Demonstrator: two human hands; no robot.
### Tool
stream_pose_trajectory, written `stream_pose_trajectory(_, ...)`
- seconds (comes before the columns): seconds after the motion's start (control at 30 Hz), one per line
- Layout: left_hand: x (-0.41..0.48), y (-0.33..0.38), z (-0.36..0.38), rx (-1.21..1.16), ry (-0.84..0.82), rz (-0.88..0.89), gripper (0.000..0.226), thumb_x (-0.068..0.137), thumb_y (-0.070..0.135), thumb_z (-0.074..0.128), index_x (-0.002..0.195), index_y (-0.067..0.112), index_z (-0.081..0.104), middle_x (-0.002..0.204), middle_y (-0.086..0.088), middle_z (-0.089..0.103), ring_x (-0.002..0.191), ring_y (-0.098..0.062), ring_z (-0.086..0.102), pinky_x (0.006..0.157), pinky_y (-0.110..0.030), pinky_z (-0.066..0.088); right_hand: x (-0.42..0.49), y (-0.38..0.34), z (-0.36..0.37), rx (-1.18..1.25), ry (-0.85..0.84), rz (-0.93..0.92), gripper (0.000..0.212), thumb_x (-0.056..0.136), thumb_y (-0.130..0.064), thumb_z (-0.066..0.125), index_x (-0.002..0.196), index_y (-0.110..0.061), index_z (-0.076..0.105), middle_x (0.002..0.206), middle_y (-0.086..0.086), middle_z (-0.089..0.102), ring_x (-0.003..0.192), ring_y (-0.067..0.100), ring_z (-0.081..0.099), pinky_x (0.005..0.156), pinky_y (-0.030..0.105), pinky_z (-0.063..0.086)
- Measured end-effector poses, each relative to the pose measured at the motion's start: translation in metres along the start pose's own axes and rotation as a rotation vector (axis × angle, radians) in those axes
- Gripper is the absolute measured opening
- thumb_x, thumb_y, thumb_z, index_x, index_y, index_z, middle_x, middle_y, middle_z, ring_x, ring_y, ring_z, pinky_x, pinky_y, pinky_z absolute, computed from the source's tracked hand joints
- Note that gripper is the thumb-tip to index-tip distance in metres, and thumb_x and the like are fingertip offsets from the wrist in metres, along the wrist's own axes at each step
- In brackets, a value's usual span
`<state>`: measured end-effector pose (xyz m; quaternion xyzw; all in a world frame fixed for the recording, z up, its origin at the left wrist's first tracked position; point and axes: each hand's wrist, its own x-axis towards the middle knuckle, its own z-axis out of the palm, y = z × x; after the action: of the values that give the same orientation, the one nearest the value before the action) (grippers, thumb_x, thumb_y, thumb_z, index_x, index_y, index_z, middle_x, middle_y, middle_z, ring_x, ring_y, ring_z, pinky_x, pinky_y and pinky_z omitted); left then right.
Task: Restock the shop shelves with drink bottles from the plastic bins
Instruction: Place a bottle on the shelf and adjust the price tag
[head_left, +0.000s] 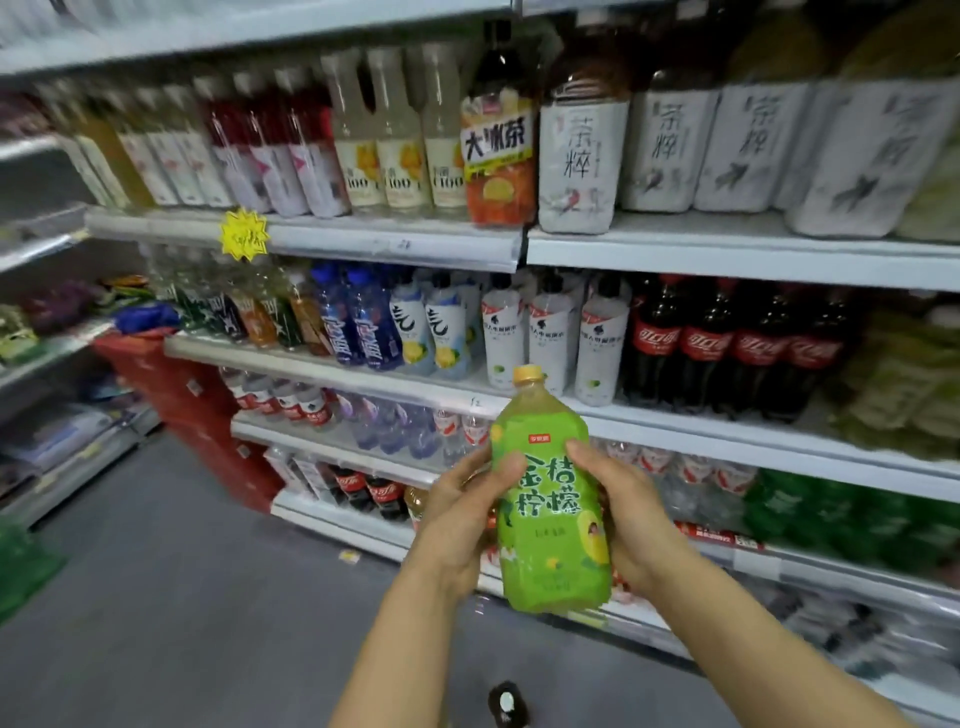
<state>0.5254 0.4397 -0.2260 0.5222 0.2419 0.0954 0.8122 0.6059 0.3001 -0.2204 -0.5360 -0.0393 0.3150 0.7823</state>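
A large green-labelled drink bottle (551, 514) with a yellow cap is held upright in front of the shelves. My left hand (465, 512) grips its left side, thumb across the label. My right hand (631, 512) grips its right side. The bottle hangs level with the lower shelves, just below the shelf (675, 423) that carries white-labelled bottles (550, 338) and cola bottles (727, 348). No plastic bin is in view.
Shelves packed with drink bottles fill the right and back. Big tea bottles (576, 156) stand on the upper shelf. A red stack (192, 395) sits at the aisle's far end, another shelf unit (47, 364) on the left. Grey floor (182, 597) lies below. A dark bottle top (506, 704) shows at the bottom edge.
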Motion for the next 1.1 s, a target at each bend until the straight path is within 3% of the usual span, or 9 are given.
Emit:
stream_pose_trajectory(0.17,-0.037,0.014,0.063,-0.111,-0.003,0.037,0.063,0.061,0.020,0.079,0.121,0.005,0.065,0.086,-0.008,0.077,0.068,-0.015,0.072,0.056,-0.026,0.056,-0.043,-0.043,-0.023,-0.012,0.040,-0.080,0.062,0.064,-0.035,0.077,0.114,0.000,0.066,0.103,0.020,0.074,0.094,0.037,0.071,0.086,0.049,0.056)
stream_pose_trajectory(0.3,-0.059,0.013,0.110,-0.190,0.002,0.055,0.078,0.056,0.016,0.090,0.126,-0.003,0.061,0.098,-0.020,0.075,0.076,-0.027,0.073,0.066,-0.037,0.061,-0.079,-0.071,-0.045,-0.062,0.112,-0.150,0.092,0.046,-0.051,0.091,0.118,-0.004,0.060,0.105,0.017,0.073,0.097,0.034,0.071,0.089,0.056,0.056)
stream_pose_trajectory(0.5,-0.095,0.013,0.184,-0.264,-0.017,0.117,0.080,0.057,0.016,0.080,0.128,-0.001,0.048,0.077,-0.015,0.074,0.062,-0.025,0.071,0.055,-0.038,0.060,-0.133,-0.113,-0.090,-0.140,0.119,-0.263,0.060,0.065,-0.033,0.077,0.116,-0.013,0.054,0.110,0.014,0.068,0.086,0.024,0.071,0.075,0.048,0.060)
stream_pose_trajectory(0.57,-0.106,0.015,0.207,-0.258,-0.036,0.127,0.078,0.056,0.018,0.082,0.125,0.001,0.049,0.078,-0.015,0.075,0.063,-0.026,0.071,0.054,-0.039,0.060,-0.149,-0.125,-0.106,-0.168,0.108,-0.321,0.044,0.078,-0.019,0.073,0.118,-0.016,0.055,0.109,0.011,0.069,0.085,0.023,0.072,0.068,0.040,0.059)
stream_pose_trajectory(0.63,-0.115,0.018,0.228,-0.249,-0.046,0.139,0.079,0.056,0.020,0.083,0.125,-0.002,0.050,0.089,-0.019,0.075,0.070,-0.028,0.072,0.057,-0.039,0.060,-0.163,-0.138,-0.120,-0.197,0.121,-0.385,0.036,0.086,-0.014,0.069,0.119,-0.020,0.056,0.106,0.007,0.071,0.086,0.022,0.072,0.075,0.045,0.057)
stream_pose_trajectory(0.7,-0.121,0.021,0.249,-0.233,-0.071,0.164,0.078,0.058,0.022,0.083,0.125,-0.003,0.050,0.100,-0.021,0.072,0.076,-0.028,0.072,0.060,-0.039,0.060,-0.174,-0.151,-0.132,-0.214,0.147,-0.445,0.035,0.087,-0.014,0.069,0.119,-0.022,0.056,0.107,0.007,0.072,0.090,0.022,0.072,0.085,0.052,0.054)
stream_pose_trajectory(0.8,-0.129,0.022,0.276,-0.194,-0.135,0.221,0.064,0.060,0.024,0.080,0.115,0.001,0.054,0.089,-0.013,0.074,0.071,-0.022,0.073,0.057,-0.034,0.059,-0.190,-0.171,-0.150,-0.217,0.190,-0.512,0.040,0.086,-0.016,0.071,0.122,-0.021,0.056,0.110,0.005,0.071,0.100,0.027,0.070,0.094,0.059,0.051)
stream_pose_trajectory(1.03,-0.132,0.024,0.329,-0.057,-0.299,0.304,0.080,0.052,0.025,0.095,0.120,0.003,0.057,0.099,-0.014,0.075,0.088,-0.029,0.072,0.083,-0.050,0.058,-0.213,-0.218,-0.193,-0.201,0.212,-0.618,0.036,0.085,-0.014,0.070,0.118,-0.020,0.058,0.109,0.007,0.073,0.098,0.026,0.071,0.090,0.057,0.054)
stream_pose_trajectory(1.1,-0.130,0.029,0.339,-0.023,-0.333,0.319,0.079,0.051,0.024,0.097,0.118,0.007,0.058,0.101,-0.013,0.075,0.088,-0.029,0.072,0.080,-0.050,0.058,-0.212,-0.229,-0.199,-0.187,0.218,-0.620,0.036,0.085,-0.015,0.071,0.118,-0.020,0.058,0.108,0.007,0.073,0.099,0.029,0.071,0.091,0.061,0.052)
